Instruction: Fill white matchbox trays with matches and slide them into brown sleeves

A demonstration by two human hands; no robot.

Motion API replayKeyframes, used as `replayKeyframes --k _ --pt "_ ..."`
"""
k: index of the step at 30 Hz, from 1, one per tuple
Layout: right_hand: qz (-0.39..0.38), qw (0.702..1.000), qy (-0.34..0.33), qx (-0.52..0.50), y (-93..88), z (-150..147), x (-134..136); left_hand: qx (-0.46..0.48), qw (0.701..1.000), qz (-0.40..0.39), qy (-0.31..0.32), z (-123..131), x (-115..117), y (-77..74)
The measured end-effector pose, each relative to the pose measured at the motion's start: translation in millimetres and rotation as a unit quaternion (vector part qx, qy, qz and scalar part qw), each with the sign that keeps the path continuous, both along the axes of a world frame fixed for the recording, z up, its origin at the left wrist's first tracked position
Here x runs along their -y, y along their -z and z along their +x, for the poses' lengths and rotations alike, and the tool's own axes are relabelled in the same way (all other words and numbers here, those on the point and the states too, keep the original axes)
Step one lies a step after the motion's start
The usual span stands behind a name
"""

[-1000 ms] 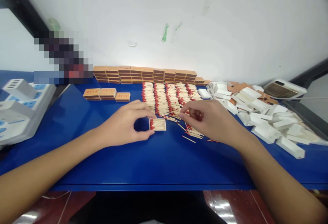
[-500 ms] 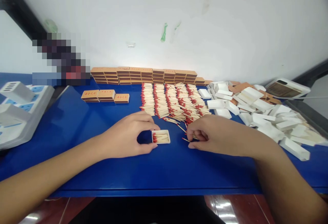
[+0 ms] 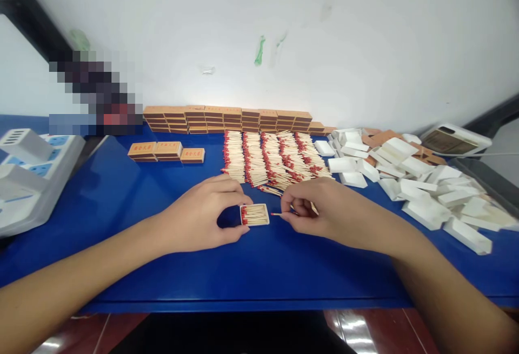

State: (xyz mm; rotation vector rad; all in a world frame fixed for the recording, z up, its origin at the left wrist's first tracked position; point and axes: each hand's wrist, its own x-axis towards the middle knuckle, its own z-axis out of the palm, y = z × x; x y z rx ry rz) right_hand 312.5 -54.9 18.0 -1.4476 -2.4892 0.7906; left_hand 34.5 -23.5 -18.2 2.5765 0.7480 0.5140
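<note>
A small white tray of red-tipped matches (image 3: 255, 215) lies on the blue table (image 3: 251, 267). My left hand (image 3: 203, 214) grips the tray's left end between thumb and fingers. My right hand (image 3: 320, 209) is just right of the tray, fingers pinched on a single match (image 3: 279, 214) whose red tip points at the tray. Behind both hands lie rows of loose matches (image 3: 271, 159).
Orange matchboxes are stacked along the wall (image 3: 227, 118), with three more (image 3: 167, 151) at the left. A heap of empty white trays (image 3: 413, 181) covers the right side. A white power strip (image 3: 28, 170) sits far left, a phone-like device (image 3: 454, 140) far right.
My right hand left the loose matches, picked one up and brought it left toward the tray. My left hand kept its hold on the tray.
</note>
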Motion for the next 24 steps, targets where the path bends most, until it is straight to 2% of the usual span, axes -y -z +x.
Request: replayKeyframes --k 4,7,10,14,18,24 --pt "0.075 0.997 -0.010 -0.034 11.2 -20 5 0.015 1.000 0.001 0.009 2 1 -0.9" --pt "0.099 0.995 -0.016 -0.024 14.9 -28 7 0.014 1.000 -0.001 0.009 2 0 -1.6" --pt "0.114 0.993 -0.005 -0.009 11.5 -21 5 0.010 1.000 -0.002 -0.001 0 -1 -2.7" --pt "0.162 0.985 0.054 0.029 3.2 1 -3 0.024 1.000 0.002 -0.009 -3 -1 -5.1" --pt "0.138 0.986 0.071 0.067 -0.1 11 -7 0.015 1.000 0.000 -0.014 -4 -1 -5.1" --pt "0.129 0.979 0.059 0.146 8.1 0 -6 0.004 1.000 -0.010 -0.016 -4 -2 -1.4"
